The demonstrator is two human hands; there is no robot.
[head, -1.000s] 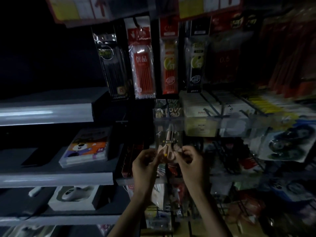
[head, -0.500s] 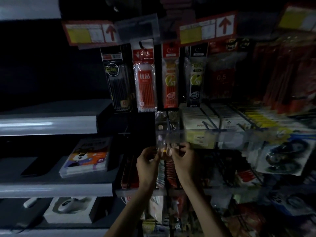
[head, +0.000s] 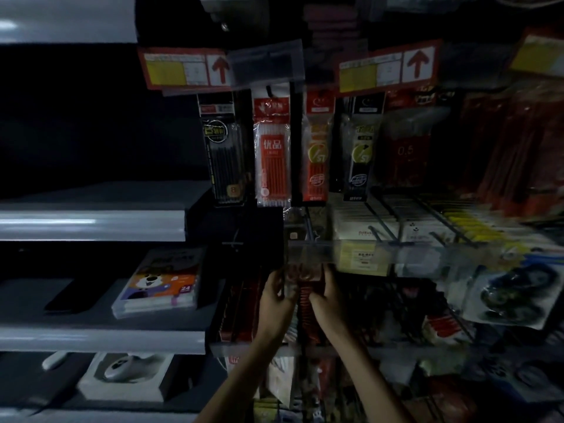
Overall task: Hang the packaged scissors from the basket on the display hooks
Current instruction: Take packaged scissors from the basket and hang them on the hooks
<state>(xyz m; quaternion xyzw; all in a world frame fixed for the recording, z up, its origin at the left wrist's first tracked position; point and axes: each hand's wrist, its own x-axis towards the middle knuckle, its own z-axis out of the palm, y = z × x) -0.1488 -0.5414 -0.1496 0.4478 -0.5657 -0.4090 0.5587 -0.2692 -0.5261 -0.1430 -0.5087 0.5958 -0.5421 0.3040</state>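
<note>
The scene is dim and blurred. Both my hands are raised in front of the display rack, just under a clear price rail (head: 317, 254). My left hand (head: 276, 303) and my right hand (head: 328, 300) pinch the two sides of a clear packet of scissors (head: 302, 274). The packet's upper part sits behind the rail, so only a reddish blur of it shows. A black display hook (head: 309, 224) juts out just above the rail, with other packets behind it. The basket is out of view.
Pen refill packs (head: 273, 154) hang in a row above. White boxes (head: 366, 230) fill hooks to the right, and carded tape packs (head: 515, 294) hang at the far right. Grey shelves (head: 91, 224) on the left hold a crayon box (head: 161, 282) and a boxed mouse (head: 125, 374).
Both hands have carried the scissors packet upward and slightly deeper into the rack, from fully visible at chest height to tucked behind the clear rail. The view has tilted up.
</note>
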